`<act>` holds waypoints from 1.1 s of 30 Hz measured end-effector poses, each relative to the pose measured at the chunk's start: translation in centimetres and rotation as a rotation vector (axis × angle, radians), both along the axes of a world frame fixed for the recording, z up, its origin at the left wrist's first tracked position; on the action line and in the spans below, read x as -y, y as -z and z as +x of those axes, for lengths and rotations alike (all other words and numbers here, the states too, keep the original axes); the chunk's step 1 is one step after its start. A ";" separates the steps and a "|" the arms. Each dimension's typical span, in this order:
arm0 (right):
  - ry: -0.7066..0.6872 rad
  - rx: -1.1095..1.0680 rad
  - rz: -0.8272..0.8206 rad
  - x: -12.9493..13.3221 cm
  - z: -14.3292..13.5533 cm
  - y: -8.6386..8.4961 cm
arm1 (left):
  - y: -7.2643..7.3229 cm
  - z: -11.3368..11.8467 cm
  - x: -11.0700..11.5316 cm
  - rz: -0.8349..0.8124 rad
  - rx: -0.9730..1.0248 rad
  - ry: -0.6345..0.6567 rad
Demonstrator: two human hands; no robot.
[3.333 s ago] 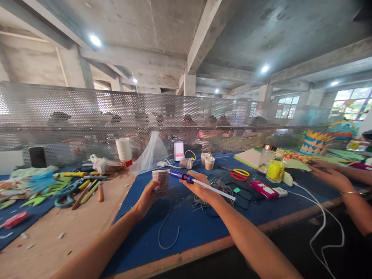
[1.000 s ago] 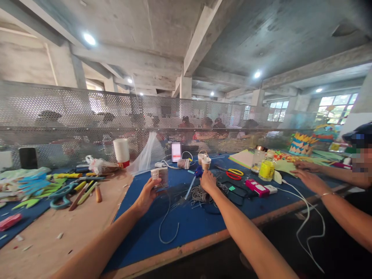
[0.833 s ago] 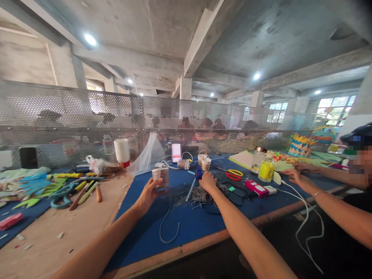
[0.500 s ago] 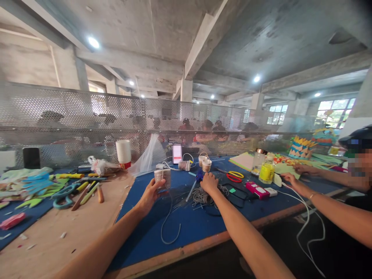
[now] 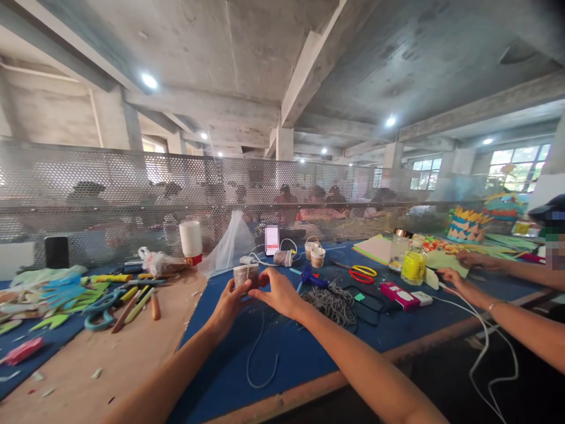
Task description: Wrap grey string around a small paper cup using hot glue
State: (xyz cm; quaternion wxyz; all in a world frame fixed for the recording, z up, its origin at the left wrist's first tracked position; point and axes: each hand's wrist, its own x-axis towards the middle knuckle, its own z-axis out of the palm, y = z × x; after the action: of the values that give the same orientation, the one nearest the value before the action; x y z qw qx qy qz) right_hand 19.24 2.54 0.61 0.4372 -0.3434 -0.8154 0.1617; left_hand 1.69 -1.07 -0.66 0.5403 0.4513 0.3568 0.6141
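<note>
A small paper cup (image 5: 245, 275) wrapped in grey-brown cord is up off the blue mat, in front of me. My left hand (image 5: 230, 300) grips it from the left, thumb across its front. At its right side is my right hand (image 5: 279, 290), with thumb and fingers closed around that edge; the fingertips are partly hidden. A loose grey cord (image 5: 250, 359) trails below the cup onto the mat. To the right of my right hand lie a tangled pile of grey cord (image 5: 333, 304) and a blue glue gun (image 5: 314, 277).
Behind are small cord-wrapped cups (image 5: 317, 257), a phone (image 5: 272, 240) and a stack of paper cups (image 5: 190, 240). Red-and-yellow scissors (image 5: 362, 274), a magenta box (image 5: 399, 294) and a yellow bottle (image 5: 414, 266) lie right, near another person's hands (image 5: 457, 282). Blue scissors (image 5: 100, 311) lie left.
My right hand has left the cord pile and glue gun and moved left to the cup. My left hand still holds the cup. The view has shifted slightly.
</note>
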 end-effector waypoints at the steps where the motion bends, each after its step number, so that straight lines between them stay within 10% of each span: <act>1: 0.026 -0.007 0.008 0.0 -0.1 0.3 | 0.0 0.0 0.0 0.000 0.000 0.003; 33: 0.012 -0.227 -0.081 -0.1 1.1 0.8 | 0.6 0.4 -0.2 -0.026 -0.045 0.003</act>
State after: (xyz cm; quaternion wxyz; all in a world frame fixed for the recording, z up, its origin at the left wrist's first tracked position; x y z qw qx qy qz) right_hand 20.34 2.61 -0.20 0.5135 -0.3452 -0.7513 0.2297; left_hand 2.11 -0.83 -1.30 0.5390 0.4584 0.3761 0.5983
